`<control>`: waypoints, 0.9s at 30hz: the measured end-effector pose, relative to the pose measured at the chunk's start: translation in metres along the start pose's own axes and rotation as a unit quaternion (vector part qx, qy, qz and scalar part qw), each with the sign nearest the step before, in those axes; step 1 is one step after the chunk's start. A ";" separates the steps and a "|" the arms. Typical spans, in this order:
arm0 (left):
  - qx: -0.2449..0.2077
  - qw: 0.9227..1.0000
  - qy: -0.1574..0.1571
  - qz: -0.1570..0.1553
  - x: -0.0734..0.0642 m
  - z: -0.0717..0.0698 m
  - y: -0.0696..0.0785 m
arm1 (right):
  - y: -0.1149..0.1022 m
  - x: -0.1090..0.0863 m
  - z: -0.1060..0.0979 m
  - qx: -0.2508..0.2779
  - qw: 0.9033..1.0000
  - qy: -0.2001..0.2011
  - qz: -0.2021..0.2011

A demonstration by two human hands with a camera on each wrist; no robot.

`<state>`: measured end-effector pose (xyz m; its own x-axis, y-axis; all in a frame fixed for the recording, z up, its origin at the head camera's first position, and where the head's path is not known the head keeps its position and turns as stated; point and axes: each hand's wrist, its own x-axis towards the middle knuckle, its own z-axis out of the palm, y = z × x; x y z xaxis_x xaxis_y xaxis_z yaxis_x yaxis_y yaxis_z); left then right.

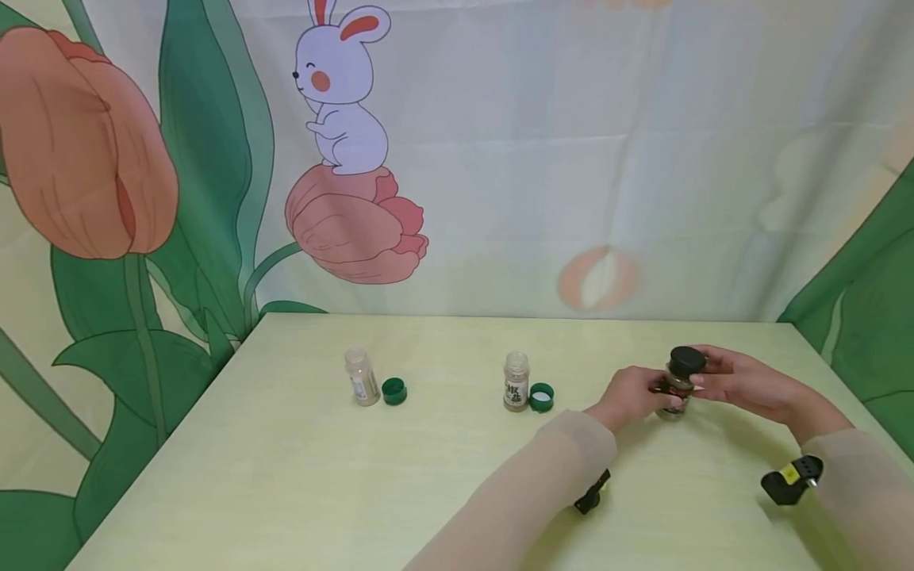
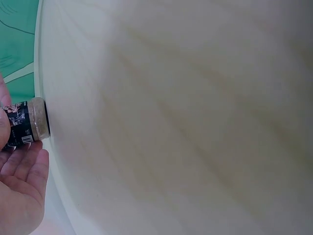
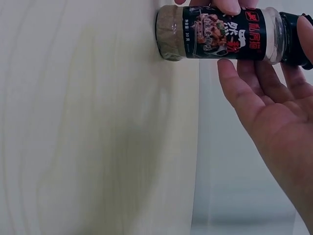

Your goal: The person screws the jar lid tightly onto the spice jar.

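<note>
At the right side of the pale table [image 1: 300,476], I see a person's two hands busy with one jar [image 3: 215,34]. The left hand [image 1: 634,396] grips the jar by its middle, with the thumb on the front. The right hand [image 1: 750,386] is curled round the top of the jar, its thumb up by the black lid [image 1: 688,362]. That lid is on. The jar is held nearly upright, and I cannot tell if its bottom touches the table. My right wrist view shows its black label, with a food picture and red and white writing, and brown stuff at the bottom.

Well to the left of the hands stands a small bottle [image 1: 516,382] with its top off, and a green cap [image 1: 541,397] sits just beside it. Farther left I see another small bottle [image 1: 362,377], open too, with a second green cap [image 1: 394,391] near it. Behind the table hangs a big cloth [image 1: 500,198] with a white bunny [image 1: 346,87] sitting on a pink flower [image 1: 350,226].
</note>
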<state>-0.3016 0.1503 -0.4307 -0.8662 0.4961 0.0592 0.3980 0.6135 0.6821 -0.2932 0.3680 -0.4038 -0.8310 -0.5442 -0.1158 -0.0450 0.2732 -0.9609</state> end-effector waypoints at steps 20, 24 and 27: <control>0.011 1.000 -0.002 -0.002 -0.001 -0.001 0.002 | 0.003 0.001 0.007 -0.002 0.999 0.045 0.004; 0.011 1.000 -0.001 -0.002 -0.001 -0.001 0.002 | 0.004 0.002 0.007 0.000 0.999 0.045 0.002; 0.010 1.000 -0.001 -0.001 0.000 0.000 0.001 | 0.004 0.001 0.006 0.002 0.999 0.035 -0.004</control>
<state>-0.3010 0.1510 -0.4299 -0.8667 0.4956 0.0561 0.4017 0.6270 0.6675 -0.2905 0.3640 -0.4091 -0.8677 -0.4887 -0.0911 -0.0485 0.2656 -0.9629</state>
